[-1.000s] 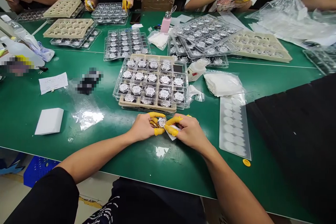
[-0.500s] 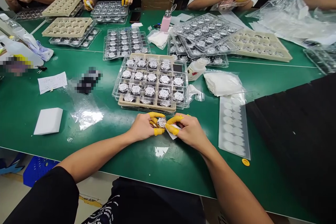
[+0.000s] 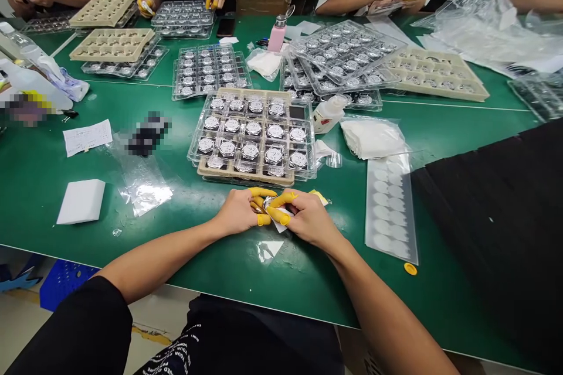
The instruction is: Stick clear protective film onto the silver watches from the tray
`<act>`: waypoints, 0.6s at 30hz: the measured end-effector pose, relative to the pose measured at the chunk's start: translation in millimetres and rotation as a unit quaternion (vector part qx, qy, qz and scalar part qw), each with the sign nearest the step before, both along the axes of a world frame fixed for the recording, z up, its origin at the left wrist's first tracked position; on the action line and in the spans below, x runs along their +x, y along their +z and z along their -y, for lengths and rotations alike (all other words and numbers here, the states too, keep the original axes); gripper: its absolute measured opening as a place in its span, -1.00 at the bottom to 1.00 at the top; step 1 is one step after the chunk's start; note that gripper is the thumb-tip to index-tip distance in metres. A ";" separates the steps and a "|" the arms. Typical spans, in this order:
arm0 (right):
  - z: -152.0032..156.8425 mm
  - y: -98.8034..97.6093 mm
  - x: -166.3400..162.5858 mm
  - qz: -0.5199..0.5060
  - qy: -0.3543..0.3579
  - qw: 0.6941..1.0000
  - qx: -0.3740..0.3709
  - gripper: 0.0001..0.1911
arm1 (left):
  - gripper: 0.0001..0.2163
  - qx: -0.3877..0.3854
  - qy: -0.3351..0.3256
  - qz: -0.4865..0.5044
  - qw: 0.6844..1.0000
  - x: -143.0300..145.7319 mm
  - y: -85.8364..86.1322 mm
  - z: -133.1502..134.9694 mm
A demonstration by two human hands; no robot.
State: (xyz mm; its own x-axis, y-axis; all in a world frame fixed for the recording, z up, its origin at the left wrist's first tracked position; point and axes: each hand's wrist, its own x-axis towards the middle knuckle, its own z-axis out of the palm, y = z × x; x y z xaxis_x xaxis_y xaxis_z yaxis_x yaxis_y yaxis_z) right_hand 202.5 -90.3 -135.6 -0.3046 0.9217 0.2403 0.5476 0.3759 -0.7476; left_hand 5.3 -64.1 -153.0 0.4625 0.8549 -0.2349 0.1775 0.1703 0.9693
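Holding the round metal watch case (image 3: 266, 203) in the left hand (image 3: 237, 211), low over the green worktop (image 3: 197, 263) and just in front of the stack of watch trays (image 3: 263, 174); pinching a white wipe (image 3: 280, 227) in the right hand (image 3: 313, 217) and reaching yellow finger cots (image 3: 279, 217) across the case, apparently to clean it. For a good result, best to support the case by its edge, keep bare skin off the polished metal, rub lightly with cloth rather than rubber, turn little by little, and change to a fresh patch of wipe once soiled. Impossible to tell the exact contact of cloth with metal from this angle. Compared with half a second ago, shifted leftward with the right hand, covering most of the printed face visible then, and showing more of a small yellow piece (image 3: 322, 197) beyond the knuckles; hardly moved with the left.
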 end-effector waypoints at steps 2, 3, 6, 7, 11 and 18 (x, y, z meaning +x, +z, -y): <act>0.5 0.4 1.1 0.015 -0.004 1.000 0.006 -0.86 | -0.44 0.000 -0.002 0.001 1.000 -0.4 0.1 0.2; 0.7 0.7 2.0 0.022 -0.009 1.000 0.008 -0.86 | -0.45 0.002 -0.001 -0.003 1.000 -0.5 0.0 0.3; 0.2 1.3 2.9 0.021 -0.015 1.000 0.008 -0.85 | -0.45 0.013 0.004 -0.018 1.000 -0.7 -0.1 0.8; -0.2 1.5 2.4 0.014 -0.010 1.000 0.007 -0.85 | -0.44 0.014 0.003 -0.020 1.000 -0.8 -0.1 0.9; -0.7 1.8 0.7 0.014 0.003 1.000 0.006 -0.86 | -0.43 -0.003 -0.001 -0.002 1.000 -0.7 0.9 0.6; 1.6 -2.1 2.8 0.006 -0.016 1.000 -0.024 -0.84 | -0.40 -0.025 0.009 0.011 1.000 0.2 1.5 0.0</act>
